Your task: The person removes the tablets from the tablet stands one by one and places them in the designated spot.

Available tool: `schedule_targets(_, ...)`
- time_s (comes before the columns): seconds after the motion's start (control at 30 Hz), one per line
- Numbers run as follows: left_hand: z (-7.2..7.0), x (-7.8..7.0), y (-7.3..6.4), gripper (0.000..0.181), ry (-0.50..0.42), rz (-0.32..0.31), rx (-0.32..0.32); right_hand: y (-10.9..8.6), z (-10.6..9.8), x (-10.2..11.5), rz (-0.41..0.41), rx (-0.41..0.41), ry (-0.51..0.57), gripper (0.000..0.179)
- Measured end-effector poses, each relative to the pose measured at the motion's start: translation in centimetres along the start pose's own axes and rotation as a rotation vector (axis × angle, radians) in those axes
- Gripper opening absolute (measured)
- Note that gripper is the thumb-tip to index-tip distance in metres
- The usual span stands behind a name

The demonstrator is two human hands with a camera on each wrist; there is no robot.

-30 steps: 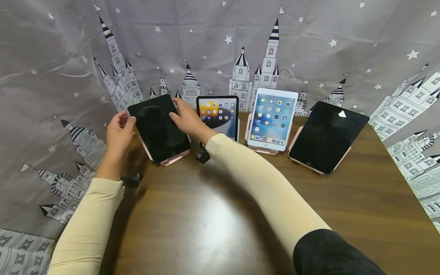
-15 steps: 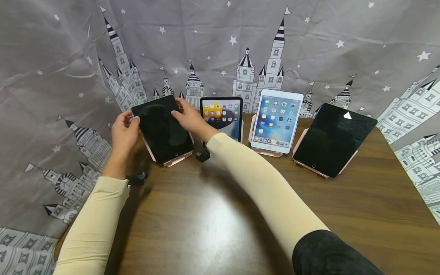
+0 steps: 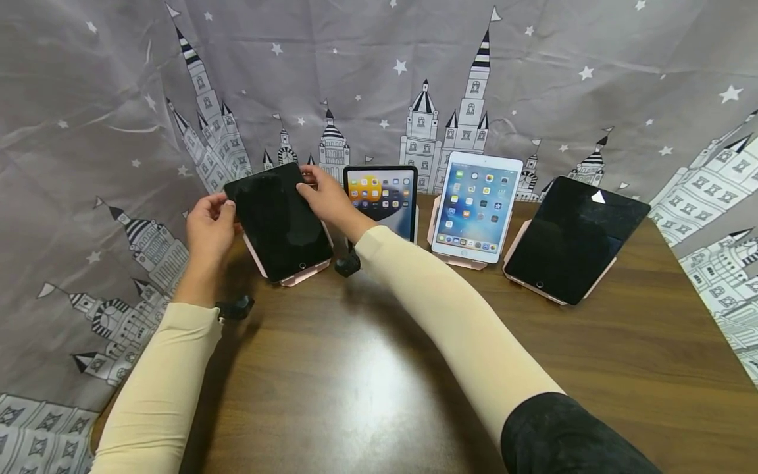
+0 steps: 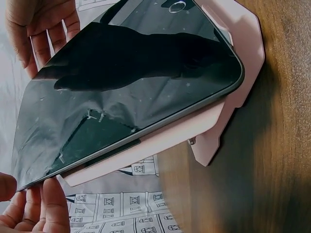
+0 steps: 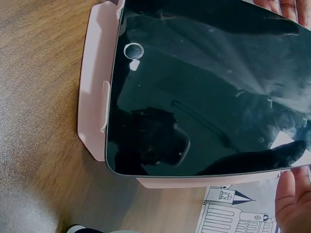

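At the left of the row, a dark-screened tablet (image 3: 278, 220) with a round home button leans on a pink stand (image 4: 209, 141). My left hand (image 3: 210, 224) pinches its upper left corner, the fingertips meeting the edge in the left wrist view. On the other side my right hand (image 3: 328, 197) grips the upper right edge, the thumb at the front and the other fingers partly hidden behind. In the right wrist view the tablet's bottom edge sits in the lip of the stand, and my right hand (image 5: 294, 199) shows at the lower right.
Right of it stand a tablet with a lit yellow-and-grey screen (image 3: 385, 197), partly hidden by my right arm, a white tablet (image 3: 476, 207) with app icons, and another black tablet (image 3: 574, 240) on its stand. Behind the wooden table (image 3: 367, 368) hangs a grey castle-print cloth (image 3: 367, 79).
The whole head view has shifted slightly. Both hands keep their places on the tablet's upper edges, and the tablet shows no clear movement on its stand.
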State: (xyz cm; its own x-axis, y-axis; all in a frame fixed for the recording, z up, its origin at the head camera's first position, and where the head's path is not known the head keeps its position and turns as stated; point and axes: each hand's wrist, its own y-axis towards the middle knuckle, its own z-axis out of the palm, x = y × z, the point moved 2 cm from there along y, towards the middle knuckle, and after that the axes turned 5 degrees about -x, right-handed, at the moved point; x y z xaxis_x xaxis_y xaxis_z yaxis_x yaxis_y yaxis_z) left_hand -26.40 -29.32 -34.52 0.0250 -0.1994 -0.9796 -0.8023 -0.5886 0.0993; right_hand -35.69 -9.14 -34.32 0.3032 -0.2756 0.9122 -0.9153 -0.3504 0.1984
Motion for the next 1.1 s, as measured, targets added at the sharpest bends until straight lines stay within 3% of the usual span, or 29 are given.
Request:
schedule_targets(0.27, 0.0, -0.1, -0.2, 0.01, -0.05, 0.009, -0.001, -0.1, -0.4, 0.3, -0.006, -0.031, -0.02, 0.036)
schedule_targets(0.77, -0.4, -0.4, -1.5, 0.01, -0.234, -0.005, 0.004, -0.6, -0.7, 0.6, -0.024, -0.13, 0.065, 0.017)
schedule_targets(0.97, -0.9, -1.0, -1.9, 0.01, -0.285, -0.002, -0.019, -1.1, -0.9, 1.1, -0.062, -0.125, 0.112, 0.016)
schedule_targets(1.1, -1.1, -1.5, -2.2, 0.009, -0.344, -0.01, 0.005, -1.6, -1.2, 1.4, -0.072, -0.143, 0.114, 0.016)
